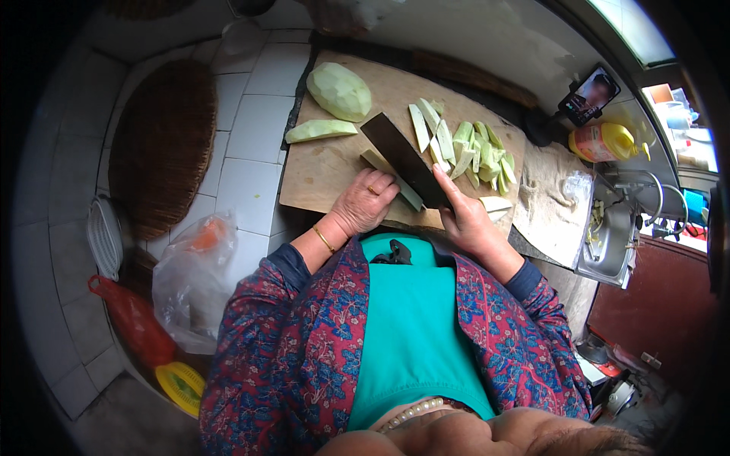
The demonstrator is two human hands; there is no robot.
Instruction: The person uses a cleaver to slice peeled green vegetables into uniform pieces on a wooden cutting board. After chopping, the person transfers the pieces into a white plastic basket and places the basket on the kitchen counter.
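Observation:
My right hand (470, 219) grips a dark-bladed cleaver (404, 157), its index finger laid along the blade. The blade lies slantwise over a wooden cutting board (325, 176). On the blade's left side, my left hand (368, 199) presses with curled fingers on a pale green vegetable wedge (412, 196), partly hidden by the hand and the cleaver. Beyond them rests a large peeled green gourd piece (339, 91), with a long wedge (320, 130) just below it. Several cut strips (421, 128) and a heap of chunks (487, 157) lie right of the blade; pale pieces (495, 205) sit near my right wrist.
A cloth (547, 199) lies between the board and a metal sink (613, 239). A yellow bottle (601, 141) and a phone on a stand (590, 97) stand at the wall. Leftward are a round woven lid (165, 148), a clear plastic bag (191, 285) and a white basket (105, 236).

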